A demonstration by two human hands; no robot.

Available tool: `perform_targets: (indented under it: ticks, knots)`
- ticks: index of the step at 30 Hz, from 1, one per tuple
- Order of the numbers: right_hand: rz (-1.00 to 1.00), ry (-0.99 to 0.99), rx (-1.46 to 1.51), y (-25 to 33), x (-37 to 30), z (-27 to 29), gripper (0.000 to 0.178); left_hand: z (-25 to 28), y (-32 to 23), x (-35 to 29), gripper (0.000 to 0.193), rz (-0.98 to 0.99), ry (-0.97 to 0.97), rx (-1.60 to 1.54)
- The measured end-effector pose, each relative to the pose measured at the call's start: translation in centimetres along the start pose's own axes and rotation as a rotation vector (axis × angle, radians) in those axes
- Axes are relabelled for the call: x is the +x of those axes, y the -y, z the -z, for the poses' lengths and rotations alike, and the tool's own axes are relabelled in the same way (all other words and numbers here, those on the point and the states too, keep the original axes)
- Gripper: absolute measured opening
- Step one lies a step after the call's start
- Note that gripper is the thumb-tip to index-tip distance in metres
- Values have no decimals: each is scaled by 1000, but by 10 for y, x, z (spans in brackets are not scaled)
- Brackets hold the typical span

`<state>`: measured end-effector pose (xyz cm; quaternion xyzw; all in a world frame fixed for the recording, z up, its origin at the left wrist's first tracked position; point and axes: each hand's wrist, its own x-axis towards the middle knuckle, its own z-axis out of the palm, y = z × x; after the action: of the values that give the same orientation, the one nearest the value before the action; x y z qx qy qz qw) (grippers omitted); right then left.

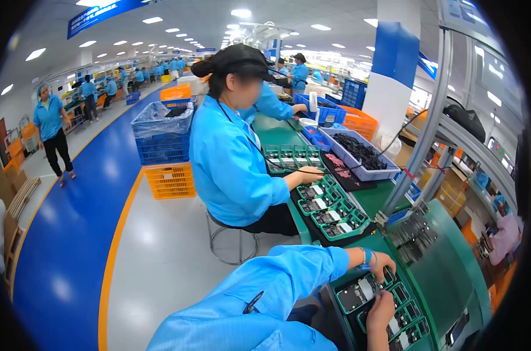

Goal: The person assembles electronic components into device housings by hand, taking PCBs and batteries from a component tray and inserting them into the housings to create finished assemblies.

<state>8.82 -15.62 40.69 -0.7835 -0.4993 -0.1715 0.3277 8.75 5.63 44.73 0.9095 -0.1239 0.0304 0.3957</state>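
My left hand (pixel 383 264), with a blue band at its wrist, bends its fingers down over a green compartment tray (pixel 418 311). Just nearer, my right hand (pixel 380 313) has thumb and fingertips pinched together close to the left fingertips. A small part seems to be between the fingers, too little visible to name. Beneath and beside the hands lies a black-and-silver electronic module (pixel 353 295). Further similar modules sit in the tray's compartments, partly hidden by my right hand.
A co-worker in a blue jacket (pixel 230 158) sits to the left, reaching over green trays (pixel 334 213) of modules. Beyond is a grey bin (pixel 359 153) of black parts. A metal frame post (pixel 420 126) rises at right. Stacked crates (pixel 169 180) stand beside the blue walkway (pixel 81 234).
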Motion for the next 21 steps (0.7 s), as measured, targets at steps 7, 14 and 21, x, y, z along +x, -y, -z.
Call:
perform_targets:
  ticks: [7,14,21]
  knots:
    - [482,12,-216,-13,48,-21,20,33,35,-4,49,24,11,-66]
    - [-4,278,-103,-40,44,-40,32,21,70,25,54,21,-56,115]
    - [-173,183,162,-50,44,-41,25,15,69,27,57,38,-45,147]
